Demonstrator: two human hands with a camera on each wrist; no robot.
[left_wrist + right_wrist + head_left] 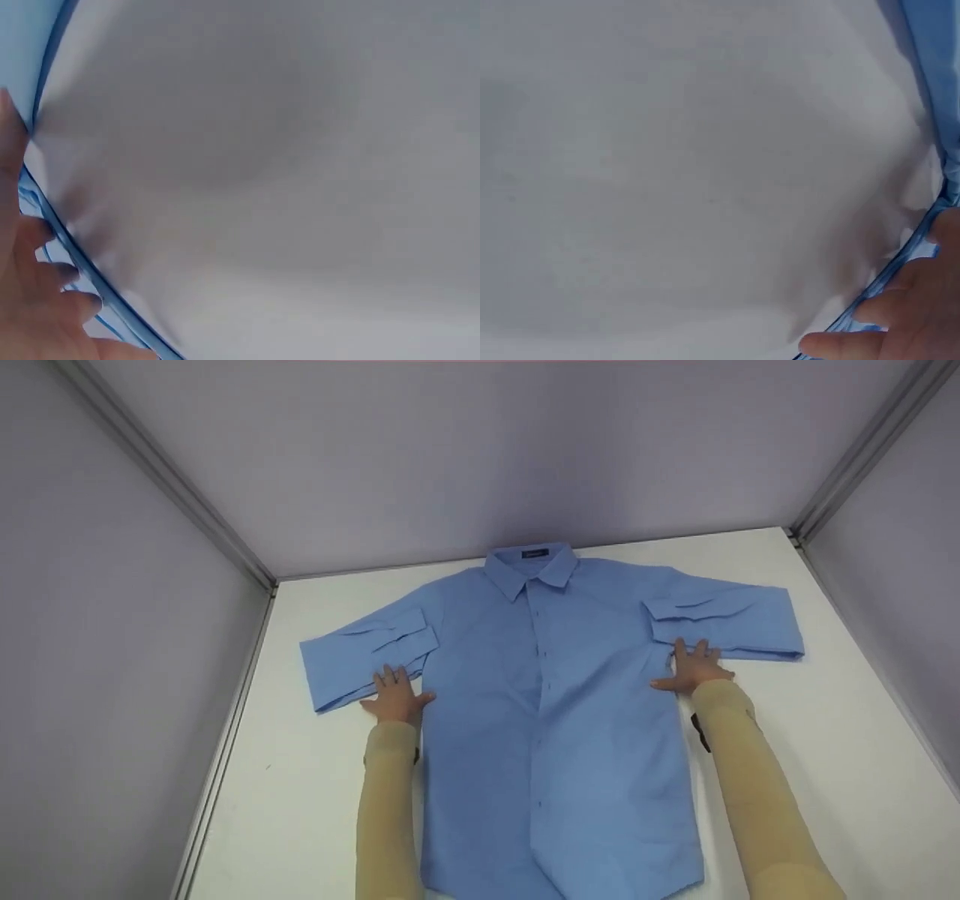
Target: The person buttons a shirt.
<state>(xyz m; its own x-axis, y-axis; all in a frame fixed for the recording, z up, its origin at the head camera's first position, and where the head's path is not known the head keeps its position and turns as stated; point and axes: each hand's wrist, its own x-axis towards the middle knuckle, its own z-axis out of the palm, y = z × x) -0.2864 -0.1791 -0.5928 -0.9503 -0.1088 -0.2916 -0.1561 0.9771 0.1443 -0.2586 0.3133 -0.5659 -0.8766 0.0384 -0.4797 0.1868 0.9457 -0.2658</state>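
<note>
A light blue button-up shirt [487, 720] lies front up on the white table, collar toward the back wall. Both of its sleeves are folded back, cuffs turned inward over the body's sides. My left hand [394, 697] has its fingers spread, fingertips on the lower edge of the left-side sleeve [337, 667] and thumb at the shirt's side. On the other side, my right hand [694, 669] is spread the same way, fingertips at the right-side sleeve's [757, 622] lower edge, thumb over the shirt body. Each wrist view shows fingers touching the sleeve's edge.
The white table [300, 810] is bounded by a grey back wall [525, 450] and side walls with metal frame strips. Near the back wall lies the collar [529, 574] with a dark label. Bare table shows on both sides of the shirt.
</note>
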